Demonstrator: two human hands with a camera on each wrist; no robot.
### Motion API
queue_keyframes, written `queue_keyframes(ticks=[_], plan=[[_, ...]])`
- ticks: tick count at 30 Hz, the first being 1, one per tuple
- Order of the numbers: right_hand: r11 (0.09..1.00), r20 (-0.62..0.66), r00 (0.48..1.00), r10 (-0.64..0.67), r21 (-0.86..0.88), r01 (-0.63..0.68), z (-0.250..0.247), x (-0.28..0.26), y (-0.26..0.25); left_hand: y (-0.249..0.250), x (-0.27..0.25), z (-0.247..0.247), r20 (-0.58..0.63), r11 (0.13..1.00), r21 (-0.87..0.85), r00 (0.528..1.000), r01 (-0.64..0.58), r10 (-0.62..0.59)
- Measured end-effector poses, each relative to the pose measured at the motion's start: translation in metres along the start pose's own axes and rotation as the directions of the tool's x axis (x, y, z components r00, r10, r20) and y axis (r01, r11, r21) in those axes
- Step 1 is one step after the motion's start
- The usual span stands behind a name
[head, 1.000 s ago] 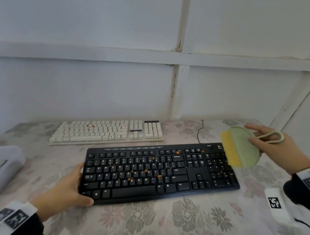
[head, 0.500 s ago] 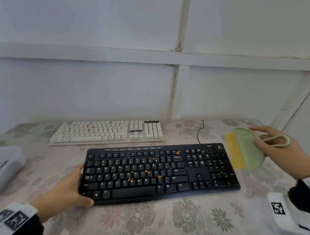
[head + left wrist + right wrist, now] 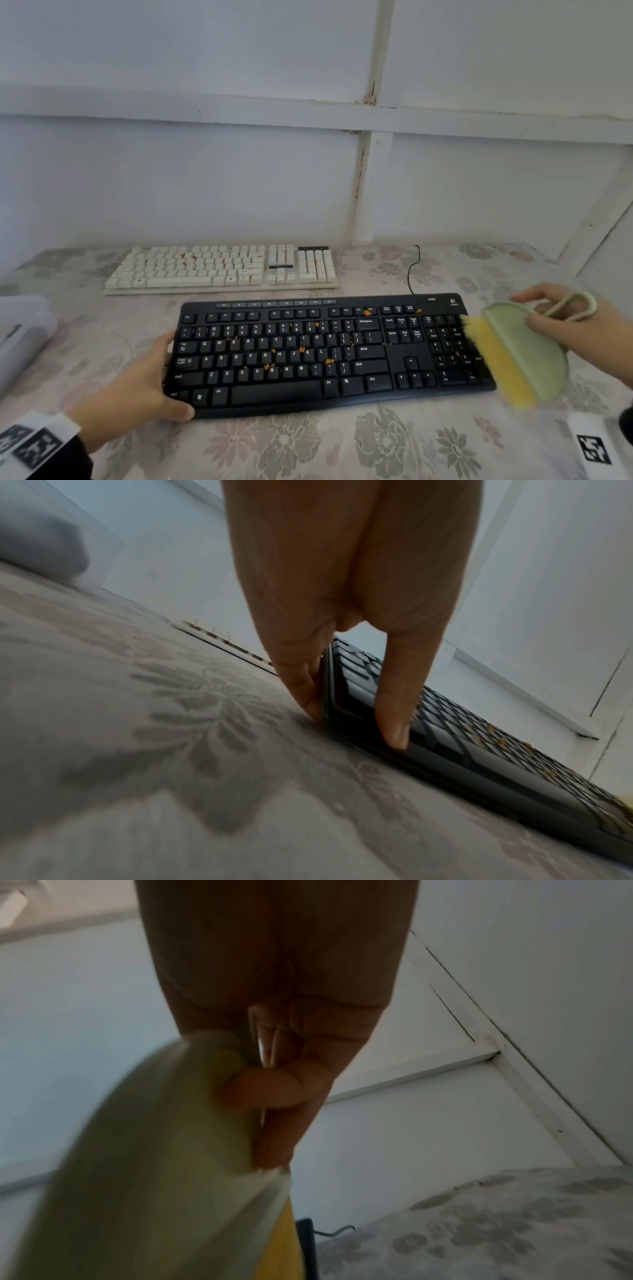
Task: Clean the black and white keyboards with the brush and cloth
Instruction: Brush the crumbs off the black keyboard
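Floral table (image 3: 308,452): brush (image 3: 513,353) now over black keyboard (image 3: 308,356) edge.

- black keyboard (image 3: 322,353): matt plastic, smooth keys
- brush (image 3: 524,356): smooth pale-green plastic back (yellow bristles)
- tablecloth (image 3: 376,448): woven floral cloth, slight sheen

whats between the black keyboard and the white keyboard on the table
Only a narrow strip of bare flowered tablecloth separates the black keyboard from the white keyboard; the head view shows it.
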State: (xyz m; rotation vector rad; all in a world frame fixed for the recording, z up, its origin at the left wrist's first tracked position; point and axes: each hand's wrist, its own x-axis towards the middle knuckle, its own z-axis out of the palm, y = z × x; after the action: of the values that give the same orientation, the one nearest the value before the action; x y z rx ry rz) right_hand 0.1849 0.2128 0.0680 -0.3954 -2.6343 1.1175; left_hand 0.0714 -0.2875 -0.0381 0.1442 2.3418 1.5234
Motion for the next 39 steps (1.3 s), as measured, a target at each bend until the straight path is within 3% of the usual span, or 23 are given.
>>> queue_keyframes(ticks=[4,6,19,21,24,26,35,39], plan=[[0.99,-0.19,0.974,-0.125,0.045,0.135,0.007,0.015,-0.022,0.001,-0.001,0.0,0.003,1.0,-0.002,1.0,0.005,-0.005],[0.986,-0.224,0.964,-0.143,0.053,0.159,0.017,0.017,-0.03,0.001,-0.001,0.0,0.002,1.0,-0.006,1.0,0.005,-0.005],[0.997,0.052,0.998,-0.034,-0.072,0.038,0.019,-0.02,-0.017,0.004,-0.003,0.002,-0.006,1.0,-0.001,1.0,0.022,-0.022],[0.994,-0.003,0.997,-0.076,-0.073,0.075,0.014,-0.012,-0.022,0.005,-0.004,0.002,0.0,1.0,-0.005,1.0,0.021,-0.021],[0.987,-0.184,0.97,-0.159,-0.031,0.156,0.016,-0.003,-0.032,0.005,-0.004,0.001,0.003,1.0,0.011,1.0,0.026,-0.026],[0.986,-0.221,0.962,-0.163,-0.001,0.167,0.022,-0.002,-0.033,0.005,-0.004,0.002,0.005,1.0,0.013,1.0,0.025,-0.025],[0.995,0.043,0.997,-0.071,-0.072,0.074,0.024,-0.03,-0.017,0.006,-0.005,0.003,0.012,1.0,-0.021,1.0,0.023,-0.023],[0.995,-0.014,0.995,-0.094,-0.039,0.094,0.013,-0.021,-0.019,0.002,-0.003,0.001,0.018,0.999,-0.025,1.0,0.024,-0.024]])
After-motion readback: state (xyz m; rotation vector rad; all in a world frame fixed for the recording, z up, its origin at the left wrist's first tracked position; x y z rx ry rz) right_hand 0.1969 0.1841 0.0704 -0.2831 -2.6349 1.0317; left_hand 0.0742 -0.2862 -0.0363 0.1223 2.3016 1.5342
